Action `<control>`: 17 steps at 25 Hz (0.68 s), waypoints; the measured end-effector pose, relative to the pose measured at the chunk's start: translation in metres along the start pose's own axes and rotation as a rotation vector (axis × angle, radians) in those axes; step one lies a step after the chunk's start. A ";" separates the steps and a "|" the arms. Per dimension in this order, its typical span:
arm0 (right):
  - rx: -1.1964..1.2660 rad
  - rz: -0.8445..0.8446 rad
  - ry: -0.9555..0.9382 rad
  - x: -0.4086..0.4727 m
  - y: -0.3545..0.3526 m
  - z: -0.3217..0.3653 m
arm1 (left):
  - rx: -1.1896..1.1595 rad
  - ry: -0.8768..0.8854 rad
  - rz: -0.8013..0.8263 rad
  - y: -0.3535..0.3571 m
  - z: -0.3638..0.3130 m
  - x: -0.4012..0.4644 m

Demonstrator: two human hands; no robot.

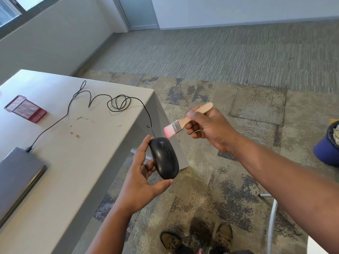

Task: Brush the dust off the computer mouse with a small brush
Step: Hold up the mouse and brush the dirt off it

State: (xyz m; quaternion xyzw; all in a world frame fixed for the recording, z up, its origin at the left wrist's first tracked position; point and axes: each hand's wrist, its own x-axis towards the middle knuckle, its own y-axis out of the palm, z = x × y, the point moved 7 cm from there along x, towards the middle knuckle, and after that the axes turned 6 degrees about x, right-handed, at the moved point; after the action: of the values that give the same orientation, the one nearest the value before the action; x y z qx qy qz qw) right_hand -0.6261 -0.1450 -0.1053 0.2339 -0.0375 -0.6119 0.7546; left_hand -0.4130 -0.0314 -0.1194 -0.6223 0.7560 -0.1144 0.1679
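Centre of frame: left hand (142, 177) holds the mouse (163, 158) up beyond the table's (77, 162) right edge, over carpet (211, 180). Right hand (207, 128) holds the brush (180, 123) just upper right of it; bristles near the mouse's front, a narrow gap between.

Right and upper half: open air over bare carpet.

Left: tabletop. Mouse cable (102, 99) runs off the mouse's front, up over the table edge, loops at upper centre, crosses to a closed laptop (18, 173) at the left edge. Red mesh tray (25, 109) at far left. Crumbs (78, 135) mid-table.

Right edge: a dark blue bin (328, 145) on the floor. Lower right: a metal chair leg (272, 217). Bottom centre: shoes (223, 233).
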 end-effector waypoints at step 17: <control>-0.057 0.057 0.060 -0.004 -0.002 -0.013 | -0.005 -0.005 0.043 0.003 -0.009 -0.006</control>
State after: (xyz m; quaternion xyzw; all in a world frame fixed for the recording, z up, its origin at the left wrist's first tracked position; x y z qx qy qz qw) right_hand -0.6246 -0.1371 -0.1169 0.2293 -0.0041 -0.5836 0.7789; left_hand -0.4184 -0.0254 -0.1119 -0.6066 0.7690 -0.1075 0.1707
